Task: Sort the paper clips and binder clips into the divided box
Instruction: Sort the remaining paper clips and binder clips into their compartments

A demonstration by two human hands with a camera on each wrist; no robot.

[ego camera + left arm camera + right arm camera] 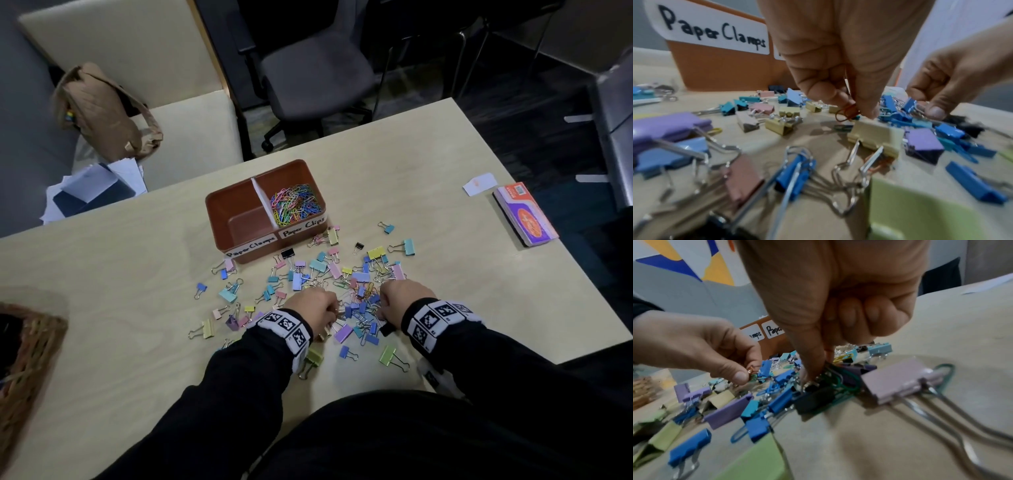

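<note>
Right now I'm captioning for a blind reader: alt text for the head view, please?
Two hands, left hand and right hand, pick through scattered binder clips on a table. Behind, a divided box holds paper clips in its right compartment.

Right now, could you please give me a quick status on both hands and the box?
Left hand pinches orange paper clip. Right hand digging in binder clip pile, grip unclear. Clamps compartment empty.
</note>
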